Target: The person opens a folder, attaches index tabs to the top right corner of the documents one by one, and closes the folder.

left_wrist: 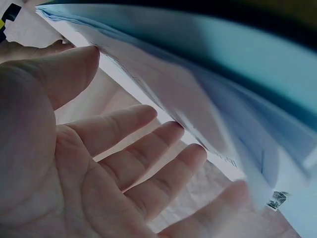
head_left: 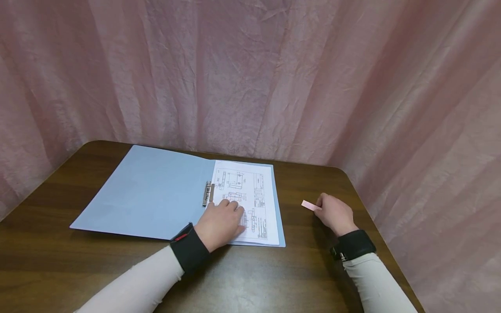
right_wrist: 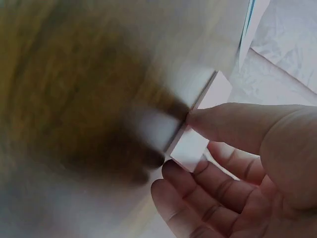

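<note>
While the left hand rests spread over the printed sheets, fingers relaxed and gripping nothing I can make out, I observe remotely that the right hand pinches a small pink pad between thumb and fingers. This pad is to the right of the folder, apart from it; whether it touches the counter I cannot tell.

Principal risk, in my judgement: only the thumb and fingertips secure the pad, so slackened pressure could let it twist or drop. If it is a stack of notes, an uneven squeeze could split it. Secondly, the left wrist view shows sheet edges standing apart; a sideways drag of that palm could crease them or strain the paper at the metal clip.
</note>
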`<action>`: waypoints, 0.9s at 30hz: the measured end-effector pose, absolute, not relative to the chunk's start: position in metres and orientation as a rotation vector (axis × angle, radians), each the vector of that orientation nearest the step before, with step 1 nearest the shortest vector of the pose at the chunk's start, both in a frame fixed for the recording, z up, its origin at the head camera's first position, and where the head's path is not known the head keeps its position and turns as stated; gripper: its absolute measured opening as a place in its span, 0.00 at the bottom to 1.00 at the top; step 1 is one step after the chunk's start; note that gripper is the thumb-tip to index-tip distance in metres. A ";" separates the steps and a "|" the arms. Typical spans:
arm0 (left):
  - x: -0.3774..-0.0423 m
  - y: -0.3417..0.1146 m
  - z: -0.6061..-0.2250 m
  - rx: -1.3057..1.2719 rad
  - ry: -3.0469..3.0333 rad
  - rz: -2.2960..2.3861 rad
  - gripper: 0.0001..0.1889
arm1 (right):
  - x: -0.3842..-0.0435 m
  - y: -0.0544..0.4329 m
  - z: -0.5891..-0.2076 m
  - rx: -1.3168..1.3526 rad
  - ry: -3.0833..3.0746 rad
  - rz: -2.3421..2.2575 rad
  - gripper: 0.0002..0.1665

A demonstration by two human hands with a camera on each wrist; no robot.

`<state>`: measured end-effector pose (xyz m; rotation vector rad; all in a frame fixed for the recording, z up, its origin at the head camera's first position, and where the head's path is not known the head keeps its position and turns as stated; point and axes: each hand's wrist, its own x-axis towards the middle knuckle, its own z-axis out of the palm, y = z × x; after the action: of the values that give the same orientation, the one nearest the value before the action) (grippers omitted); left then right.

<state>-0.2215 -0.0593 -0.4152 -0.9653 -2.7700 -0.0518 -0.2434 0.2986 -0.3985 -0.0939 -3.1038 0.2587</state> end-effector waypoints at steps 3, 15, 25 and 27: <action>-0.221 -0.059 -0.416 -0.972 -2.765 -0.054 0.24 | -0.242 0.297 -0.401 -0.074 -3.083 0.298 0.10; -0.225 -0.061 -0.416 -0.976 -2.797 -0.047 0.24 | -0.232 0.250 -0.375 0.186 -2.860 1.109 0.08; -0.224 -0.058 -0.419 -0.979 -2.804 -0.057 0.23 | -0.226 0.211 -0.362 0.224 -2.772 1.297 0.06; -0.224 -0.057 -0.418 -0.985 -2.801 -0.054 0.23 | -0.225 0.208 -0.362 0.237 -2.762 1.307 0.06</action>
<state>-0.2241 -0.0569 -0.4184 -0.9851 -2.8010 -0.0545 -0.2247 0.2085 -0.3616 0.2370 -2.7624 1.3065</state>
